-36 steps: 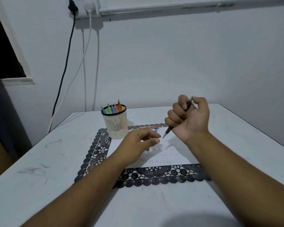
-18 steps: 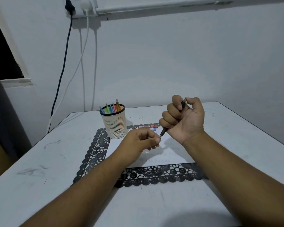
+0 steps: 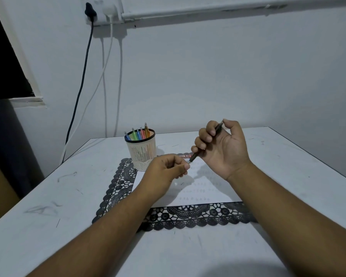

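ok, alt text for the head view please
A right hand grips a dark pen above a white table, tip slanting down to where the left hand pinches it. Beneath them a sheet of paper lies on a black lace mat, with a mesh cup of coloured pens at its far left.

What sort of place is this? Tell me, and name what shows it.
Probably a study desk at home: a cup of coloured pens, a written sheet of paper on a black lace mat, and the right hand gripping a dark pen.
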The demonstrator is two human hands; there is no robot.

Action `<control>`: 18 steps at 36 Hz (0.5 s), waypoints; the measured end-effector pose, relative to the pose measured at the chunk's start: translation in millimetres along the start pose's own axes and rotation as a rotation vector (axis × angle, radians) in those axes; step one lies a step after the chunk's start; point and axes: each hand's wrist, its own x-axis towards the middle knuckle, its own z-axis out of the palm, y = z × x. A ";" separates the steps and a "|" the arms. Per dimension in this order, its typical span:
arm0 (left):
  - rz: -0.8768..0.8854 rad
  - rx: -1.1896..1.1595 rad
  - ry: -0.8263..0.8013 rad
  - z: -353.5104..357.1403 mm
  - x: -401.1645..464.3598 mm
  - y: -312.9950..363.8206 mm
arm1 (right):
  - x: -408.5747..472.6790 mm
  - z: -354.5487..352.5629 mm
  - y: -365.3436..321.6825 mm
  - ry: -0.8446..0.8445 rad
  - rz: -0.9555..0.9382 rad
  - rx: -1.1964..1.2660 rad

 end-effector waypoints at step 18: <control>0.018 0.123 0.014 -2.9 -1.8 3.0 | 0.4 -0.4 7.4 -0.030 0.006 0.061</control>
